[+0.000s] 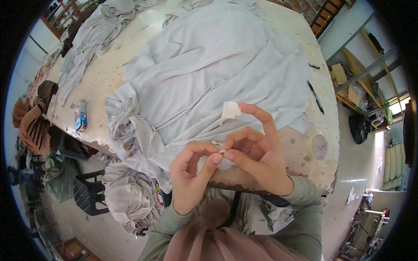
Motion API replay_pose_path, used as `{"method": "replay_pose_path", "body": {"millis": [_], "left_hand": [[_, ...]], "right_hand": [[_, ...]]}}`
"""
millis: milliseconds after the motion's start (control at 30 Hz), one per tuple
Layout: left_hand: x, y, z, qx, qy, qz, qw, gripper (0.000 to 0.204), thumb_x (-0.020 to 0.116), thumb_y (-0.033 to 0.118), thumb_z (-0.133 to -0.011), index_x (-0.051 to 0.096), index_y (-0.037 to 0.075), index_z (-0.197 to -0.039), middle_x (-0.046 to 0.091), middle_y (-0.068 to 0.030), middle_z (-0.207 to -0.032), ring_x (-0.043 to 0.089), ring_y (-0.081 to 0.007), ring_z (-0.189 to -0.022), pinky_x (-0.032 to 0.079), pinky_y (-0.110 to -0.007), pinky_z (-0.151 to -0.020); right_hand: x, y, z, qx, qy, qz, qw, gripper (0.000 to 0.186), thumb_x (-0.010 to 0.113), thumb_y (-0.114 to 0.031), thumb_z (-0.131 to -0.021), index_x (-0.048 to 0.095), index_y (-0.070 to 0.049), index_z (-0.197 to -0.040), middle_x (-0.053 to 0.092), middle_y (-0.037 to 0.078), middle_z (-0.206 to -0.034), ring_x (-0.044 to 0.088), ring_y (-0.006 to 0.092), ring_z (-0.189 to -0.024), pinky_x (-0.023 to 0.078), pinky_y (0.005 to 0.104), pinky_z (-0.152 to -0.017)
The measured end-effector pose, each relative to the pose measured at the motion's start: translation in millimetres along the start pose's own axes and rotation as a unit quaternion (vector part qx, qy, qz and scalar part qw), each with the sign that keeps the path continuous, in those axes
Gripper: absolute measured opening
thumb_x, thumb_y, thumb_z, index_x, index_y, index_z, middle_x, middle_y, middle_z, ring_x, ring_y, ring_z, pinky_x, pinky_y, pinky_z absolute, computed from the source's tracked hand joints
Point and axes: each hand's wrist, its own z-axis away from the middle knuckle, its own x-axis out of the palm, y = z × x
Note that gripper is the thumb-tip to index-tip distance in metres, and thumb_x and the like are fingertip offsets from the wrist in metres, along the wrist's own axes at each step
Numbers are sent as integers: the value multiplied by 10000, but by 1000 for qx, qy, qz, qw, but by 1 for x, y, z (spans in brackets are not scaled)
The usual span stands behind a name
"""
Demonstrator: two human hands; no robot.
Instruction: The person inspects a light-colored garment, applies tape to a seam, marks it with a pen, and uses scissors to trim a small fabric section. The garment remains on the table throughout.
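A large light grey fabric [209, 65] lies spread in loose folds over the table. Above its near edge, my left hand [193, 167] and my right hand [259, 154] meet fingertip to fingertip. Thumb and fingers of each are pinched on a small pale bit that looks like the fabric's edge; most of it is hidden by the fingers. One finger of my right hand is stretched away from the pinch, and a torn piece of cream masking tape [230, 111] hangs at its tip.
On the worn table [300, 150] are a masking tape roll [319, 147], a black pen [315, 96] and a small blue box [80, 116]. Heaped fabric [130, 195] sits on a black plastic chair [87, 193] at the near left. Shelves [365, 82] stand at the right.
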Motion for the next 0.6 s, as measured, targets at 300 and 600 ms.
{"method": "replay_pose_path", "body": {"millis": [300, 600], "left_hand": [[-10, -36, -7, 103, -3, -235, 967, 139, 623, -26, -788, 611, 15, -920, 644, -74, -899, 563, -153, -823, 417, -267, -756], [-10, -63, -7, -54, -51, -58, 996, 162, 586, -39, -812, 555, 25, -958, 597, -50, -961, 532, -109, -841, 407, -246, -783]], "right_hand": [[-100, -29, 38, -58, 200, 531, 821, 293, 713, -120, -761, 626, -73, -1036, 551, 81, -1158, 519, 191, -1090, 423, 319, -869], [-206, -12, 131, 154, 361, 496, 774, 195, 691, -101, -770, 631, -56, -950, 604, 50, -923, 562, 136, -908, 439, 267, -782]]}}
